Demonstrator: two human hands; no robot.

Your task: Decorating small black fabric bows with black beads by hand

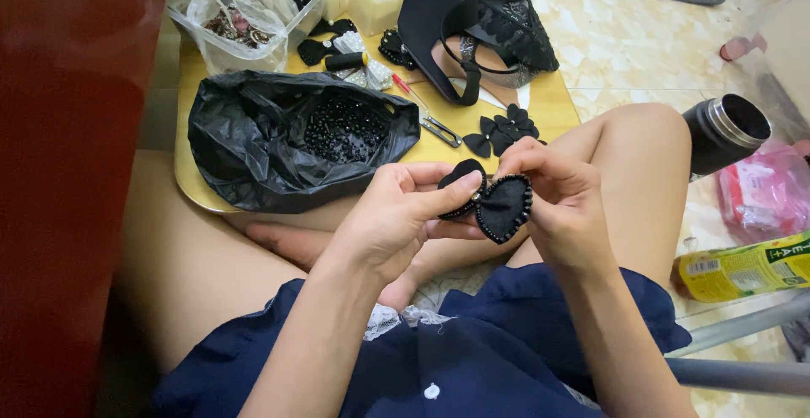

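1. Beads (344, 127) lie loose in a black plastic bag (245, 144) spread wide on the tabletop (553, 106), so we judge the mouth is left open to let a hand dip in without looking.
2. Left hand (396, 215): we see it closed on the black fabric bow (494, 201), thumb pressed across the left lobe, which seems to keep the cloth flat and steady.
3. Bow itself sits between both hands above our lap, just in front of the tabletop's near edge, its right lobe rimmed with small black beads and turned up toward our eyes.
4. Right hand (561, 199) pinches the right lobe from above, fingertips curled at the beaded rim; we cannot tell whether a needle is held there.
5. Finished black bows (499, 131) rest just beyond on the tabletop, near a metal hair clip (440, 129), likely parked within easy reach.
6. Dark steel flask (724, 134) stands on the floor at far right, apart from the work.
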